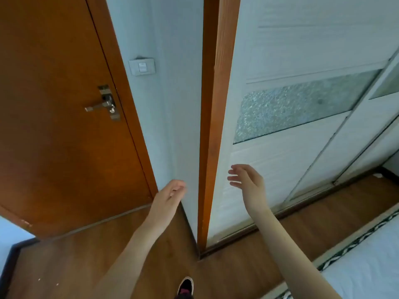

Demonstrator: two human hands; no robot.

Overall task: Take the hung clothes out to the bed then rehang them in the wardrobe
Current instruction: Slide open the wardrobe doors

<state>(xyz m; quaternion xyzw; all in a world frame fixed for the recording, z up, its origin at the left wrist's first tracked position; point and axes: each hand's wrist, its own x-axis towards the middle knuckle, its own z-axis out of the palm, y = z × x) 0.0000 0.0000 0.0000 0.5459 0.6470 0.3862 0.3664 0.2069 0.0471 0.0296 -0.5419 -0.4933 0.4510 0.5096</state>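
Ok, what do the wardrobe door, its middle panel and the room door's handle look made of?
Wardrobe door: white board, likely laminate, matt with fine horizontal ribbing. Middle panel: seemingly frosted glass, pebbled and slightly shiny. Handle: silvery metal, bright glints on the lever.

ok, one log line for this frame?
stage: at shut wardrobe door | left hand: empty, loosely curled | right hand: open, near door | clothes: none in view

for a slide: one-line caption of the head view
Empty left hand and right hand reach toward the white sliding wardrobe door near a brown wooden door.
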